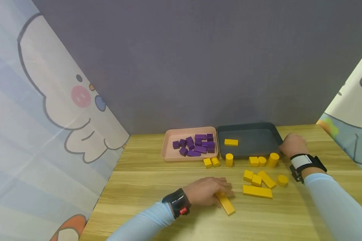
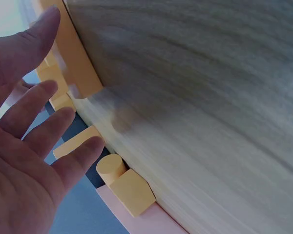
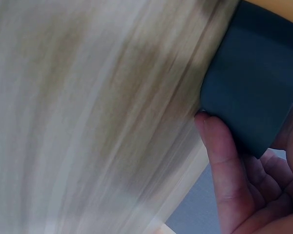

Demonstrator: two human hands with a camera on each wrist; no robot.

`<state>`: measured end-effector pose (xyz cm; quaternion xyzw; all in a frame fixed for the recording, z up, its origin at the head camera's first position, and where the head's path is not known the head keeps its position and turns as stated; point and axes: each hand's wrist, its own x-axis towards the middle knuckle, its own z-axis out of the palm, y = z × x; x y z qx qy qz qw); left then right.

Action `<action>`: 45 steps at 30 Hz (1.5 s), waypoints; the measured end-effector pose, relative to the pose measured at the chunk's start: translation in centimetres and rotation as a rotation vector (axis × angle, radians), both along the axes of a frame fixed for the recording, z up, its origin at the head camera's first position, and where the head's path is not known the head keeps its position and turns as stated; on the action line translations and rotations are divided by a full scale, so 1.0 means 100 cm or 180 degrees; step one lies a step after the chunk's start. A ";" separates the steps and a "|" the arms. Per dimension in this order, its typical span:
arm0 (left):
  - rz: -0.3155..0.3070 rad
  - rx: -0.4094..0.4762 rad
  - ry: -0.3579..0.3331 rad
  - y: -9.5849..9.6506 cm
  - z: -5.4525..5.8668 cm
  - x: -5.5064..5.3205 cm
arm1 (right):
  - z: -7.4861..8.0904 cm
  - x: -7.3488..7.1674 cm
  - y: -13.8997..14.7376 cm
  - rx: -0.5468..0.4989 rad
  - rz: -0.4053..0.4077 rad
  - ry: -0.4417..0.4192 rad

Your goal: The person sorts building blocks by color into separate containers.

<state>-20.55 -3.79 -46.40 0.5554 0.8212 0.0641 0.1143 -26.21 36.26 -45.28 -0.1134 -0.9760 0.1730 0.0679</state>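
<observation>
My left hand [image 1: 209, 191] is over one end of a long flat yellow block [image 1: 226, 203] on the table. In the left wrist view its thumb lies against that yellow block [image 2: 78, 58], and the other fingers are spread. At the back right, my right hand [image 1: 294, 146] holds the right end of a dark tray [image 1: 247, 152]. The right wrist view shows fingers on both sides of the tray's end wall [image 3: 254, 78]; some of them are hidden. One flat yellow block [image 1: 231, 142] lies inside the tray.
A pink tray [image 1: 166, 147] holding several purple blocks [image 1: 200, 149] stands left of the dark one. Several yellow cubes, cylinders [image 1: 273, 160] and flat bars [image 1: 257, 191] lie in front of the trays. A grey panel [image 1: 199, 67] rises behind the table.
</observation>
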 end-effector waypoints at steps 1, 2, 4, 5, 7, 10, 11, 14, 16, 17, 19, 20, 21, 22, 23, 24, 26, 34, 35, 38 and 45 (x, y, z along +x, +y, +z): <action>0.0001 -0.0020 -0.0022 0.001 0.000 0.000 | 0.000 0.000 0.000 0.0010 -0.0010 -0.0002; 0.0010 -0.0045 -0.0043 0.001 0.000 0.000 | 0.001 0.000 -0.001 0.0012 -0.0022 -0.0010; 0.0026 -0.0089 -0.0062 0.001 -0.001 -0.001 | 0.001 0.000 -0.001 0.0012 -0.0045 -0.0021; 0.0034 -0.0092 -0.0079 0.001 -0.001 -0.001 | 0.001 0.000 -0.002 0.0011 -0.0055 -0.0028; 0.0055 -0.0089 -0.0094 0.002 0.000 -0.002 | 0.002 0.000 -0.002 0.0007 -0.0064 -0.0043; 0.0118 -0.0053 -0.0103 0.003 0.000 -0.003 | 0.002 0.000 -0.001 -0.0022 -0.0074 -0.0055; 0.0134 -0.0036 -0.0104 0.003 -0.001 -0.003 | 0.002 0.000 -0.001 -0.0025 -0.0077 -0.0059; 0.0175 -0.0003 -0.0116 0.003 0.000 -0.005 | 0.002 0.000 0.000 -0.0012 -0.0082 -0.0057; 0.0181 0.0013 -0.0137 0.003 0.000 -0.005 | 0.002 -0.001 0.001 0.0012 -0.0075 -0.0044; 0.0189 0.0023 -0.0145 0.003 0.000 -0.006 | 0.003 -0.001 0.001 0.0021 -0.0072 -0.0041; 0.0228 0.0055 -0.0172 0.002 0.001 -0.006 | 0.004 -0.001 0.001 0.0033 -0.0066 -0.0038; 0.0257 0.0078 -0.0189 0.002 0.000 -0.007 | 0.004 -0.001 0.001 0.0039 -0.0067 -0.0040; 0.0284 0.0105 -0.0207 0.001 0.000 -0.007 | 0.004 -0.001 0.001 0.0048 -0.0067 -0.0037; 0.0310 0.0138 -0.0228 0.001 -0.001 -0.008 | 0.004 -0.001 0.001 0.0053 -0.0071 -0.0040; 0.0332 0.0158 -0.0228 0.000 -0.001 -0.009 | 0.004 -0.001 0.001 0.0063 -0.0074 -0.0038; 0.0353 0.0189 -0.0238 -0.001 -0.002 -0.011 | 0.005 -0.001 0.001 0.0075 -0.0075 -0.0034; 0.0373 0.0235 -0.0242 -0.002 -0.003 -0.014 | 0.005 -0.002 0.001 0.0090 -0.0075 -0.0022; 0.0512 0.0470 -0.0213 -0.008 0.005 -0.031 | 0.004 -0.004 0.000 0.0120 -0.0106 -0.0015; 0.0552 0.0535 -0.0210 -0.009 0.009 -0.034 | 0.004 -0.004 0.000 0.0122 -0.0109 -0.0013; 0.0658 0.0848 -0.0175 -0.008 0.020 -0.043 | 0.003 -0.004 0.000 0.0089 -0.0130 -0.0015; 0.1239 0.1830 -0.0433 0.002 0.045 -0.070 | -0.001 -0.003 -0.002 0.0042 -0.0156 0.0012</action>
